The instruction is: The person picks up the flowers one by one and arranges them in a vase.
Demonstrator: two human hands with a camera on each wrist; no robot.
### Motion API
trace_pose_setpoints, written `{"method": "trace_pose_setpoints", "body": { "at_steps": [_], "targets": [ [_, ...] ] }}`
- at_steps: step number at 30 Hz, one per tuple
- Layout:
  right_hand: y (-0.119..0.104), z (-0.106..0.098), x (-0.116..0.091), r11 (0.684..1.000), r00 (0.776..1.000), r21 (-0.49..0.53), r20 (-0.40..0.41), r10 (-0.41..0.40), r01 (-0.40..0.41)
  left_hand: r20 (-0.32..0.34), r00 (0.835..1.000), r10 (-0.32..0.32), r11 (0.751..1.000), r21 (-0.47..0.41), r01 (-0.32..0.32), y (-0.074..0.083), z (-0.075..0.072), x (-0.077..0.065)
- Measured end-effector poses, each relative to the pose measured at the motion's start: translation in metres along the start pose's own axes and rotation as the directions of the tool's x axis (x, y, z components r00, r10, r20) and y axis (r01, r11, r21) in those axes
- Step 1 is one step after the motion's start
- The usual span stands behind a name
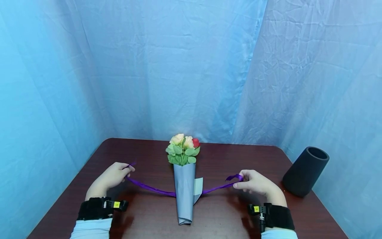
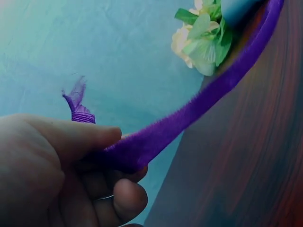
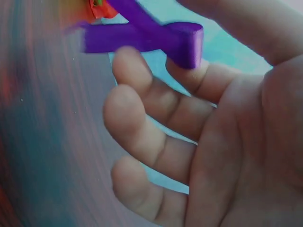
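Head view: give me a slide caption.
Left hand and right hand hold a purple ribbon running beneath a wrapped rose bouquet.

On the worktop (image 1: 152,215), a purple ribbon (image 1: 150,189) extends either side of the wrapped bouquet (image 1: 184,186), held left of it by the left hand (image 1: 112,175), right by the right hand (image 1: 256,182); a black vase (image 1: 302,174) stands farther right.

A purple ribbon (image 1: 150,188), ends lifted, passes beneath the grey-wrapped bouquet (image 1: 184,189), blooms (image 1: 178,139) toward the tabletop's (image 1: 238,159) far edge.
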State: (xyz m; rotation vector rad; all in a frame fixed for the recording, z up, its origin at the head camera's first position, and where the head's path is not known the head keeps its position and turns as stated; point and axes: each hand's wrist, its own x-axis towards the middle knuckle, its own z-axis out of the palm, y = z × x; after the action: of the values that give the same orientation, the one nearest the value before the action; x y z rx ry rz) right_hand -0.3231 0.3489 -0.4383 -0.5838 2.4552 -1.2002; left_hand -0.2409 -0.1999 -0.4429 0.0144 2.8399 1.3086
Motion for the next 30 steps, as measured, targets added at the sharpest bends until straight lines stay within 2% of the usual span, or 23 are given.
{"method": "trace_pose_setpoints", "body": {
  "at_steps": [4, 11, 19, 23, 27, 30],
  "targets": [
    [0.006, -0.001, -0.001, 0.998, 0.994, -0.01, -0.096, 0.059, -0.061, -0.01, 1.0, -0.008, 1.0, 0.027, 0.008, -0.007, -0.003, -0.001],
    [0.014, -0.002, -0.005, 0.983, 0.958, 0.004, -0.224, 0.178, -0.181, 0.0, 0.997, -0.074, 0.993, 0.096, 0.073, -0.017, -0.006, -0.004],
    [0.027, -0.007, -0.009, 0.968, 0.941, -0.068, -0.261, 0.217, -0.242, 0.003, 0.994, -0.107, 0.984, 0.141, 0.106, -0.028, -0.01, -0.005],
    [0.035, -0.011, -0.01, 0.955, 0.931, -0.103, -0.276, 0.24, -0.277, -0.009, 0.99, -0.138, 0.982, 0.13, 0.138, -0.033, -0.012, -0.005],
    [0.039, -0.016, -0.012, 0.941, 0.919, -0.139, -0.297, 0.258, -0.309, -0.052, 0.988, -0.146, 0.971, 0.184, 0.153, -0.037, -0.016, -0.005],
    [0.039, -0.02, -0.014, 0.938, 0.91, -0.146, -0.326, 0.255, -0.315, -0.119, 0.978, -0.169, 0.96, 0.203, 0.191, -0.038, -0.021, -0.005]
  ]
}}
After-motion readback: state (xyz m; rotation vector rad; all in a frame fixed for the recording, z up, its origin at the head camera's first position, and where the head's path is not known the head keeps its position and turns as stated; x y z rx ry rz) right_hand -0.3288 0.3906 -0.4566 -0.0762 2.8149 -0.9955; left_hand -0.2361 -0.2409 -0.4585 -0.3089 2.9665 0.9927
